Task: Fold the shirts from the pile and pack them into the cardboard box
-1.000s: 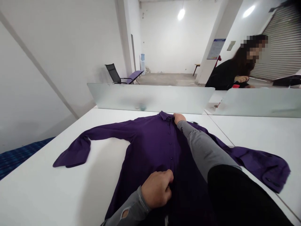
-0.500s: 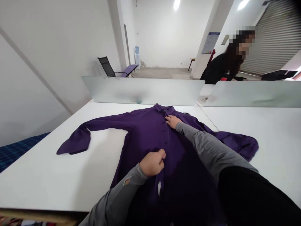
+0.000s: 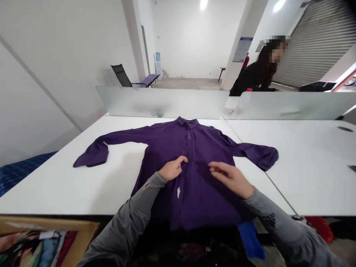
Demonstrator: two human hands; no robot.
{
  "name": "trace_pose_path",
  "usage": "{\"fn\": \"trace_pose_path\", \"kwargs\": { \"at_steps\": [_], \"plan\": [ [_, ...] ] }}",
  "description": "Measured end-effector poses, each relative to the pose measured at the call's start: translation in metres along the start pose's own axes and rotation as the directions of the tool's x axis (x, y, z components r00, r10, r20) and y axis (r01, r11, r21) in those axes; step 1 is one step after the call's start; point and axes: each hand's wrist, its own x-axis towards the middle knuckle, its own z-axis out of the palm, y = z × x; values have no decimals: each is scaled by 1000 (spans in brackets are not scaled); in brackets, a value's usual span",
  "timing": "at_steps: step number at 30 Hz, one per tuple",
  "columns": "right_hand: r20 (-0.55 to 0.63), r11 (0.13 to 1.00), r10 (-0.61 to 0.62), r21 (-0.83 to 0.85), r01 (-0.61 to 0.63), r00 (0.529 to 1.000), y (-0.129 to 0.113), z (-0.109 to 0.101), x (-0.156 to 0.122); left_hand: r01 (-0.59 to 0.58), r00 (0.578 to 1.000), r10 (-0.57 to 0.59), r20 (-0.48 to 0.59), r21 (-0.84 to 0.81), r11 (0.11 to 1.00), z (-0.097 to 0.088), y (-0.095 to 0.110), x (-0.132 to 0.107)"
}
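A purple long-sleeved button-up shirt lies spread face up on a white table, its collar at the far side and both sleeves out sideways. My left hand is closed in a pinch at the front button placket, mid-chest, just below a dark button. My right hand hovers over the other half of the shirt front, fingers stretched and slightly apart, holding nothing. Lower on the placket, a small white patch shows; I cannot tell what it is.
Frosted divider panels line the far edge of the white table. A cardboard box of folded fabrics sits below at the near left. Blue cloth hangs near the front edge. Behind the divider a person in black leans forward.
My right hand has left the shirt near the collar and come back toward me, lifted. My left hand stays pinched at the placket, higher in view. The view has shifted, showing the shirt's hem.
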Motion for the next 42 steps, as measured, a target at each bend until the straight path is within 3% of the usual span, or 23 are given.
{"fn": "trace_pose_path", "kwargs": {
  "at_steps": [3,5,7,10,13,16,19,22,27,31,35,39,42],
  "plan": [
    [-290,977,167,177,-119,942,13,-32,-37,-22,1000,22,-1,81,996,5,8,-5],
    [-342,970,204,195,-143,917,16,-35,-53,-9,1000,10,-9,121,993,8,15,-10],
    [-259,981,161,145,-126,952,9,-19,-61,31,999,-26,-30,181,983,11,21,-16],
    [-83,999,-10,50,14,996,-11,25,-62,111,992,-93,-89,224,968,13,26,-26],
    [25,983,-183,-5,183,983,-26,65,-53,178,976,-146,-162,202,963,10,25,-35],
    [103,953,-277,-95,287,955,-27,85,-44,237,956,-197,-219,174,956,4,24,-47],
    [137,923,-313,-189,335,940,-23,90,-40,280,941,-249,-228,117,953,2,28,-61],
    [141,912,-332,-204,355,933,-24,90,-43,280,944,-281,-171,-35,959,9,38,-77],
    [94,921,-332,-183,344,939,-25,88,-51,209,956,-242,-165,-195,958,30,54,-106],
    [138,894,-371,-213,394,918,-24,88,-57,156,933,-203,-296,-174,972,38,62,-124],
    [226,831,-365,-358,426,903,-30,88,-60,78,903,-120,-413,-118,990,36,72,-131],
    [292,748,-351,-484,454,890,-36,89,-63,18,917,-44,-397,-70,997,38,84,-132],
    [312,756,-355,-459,467,881,-35,85,-66,-2,946,-13,-325,-46,999,45,86,-132]
  ]
}}
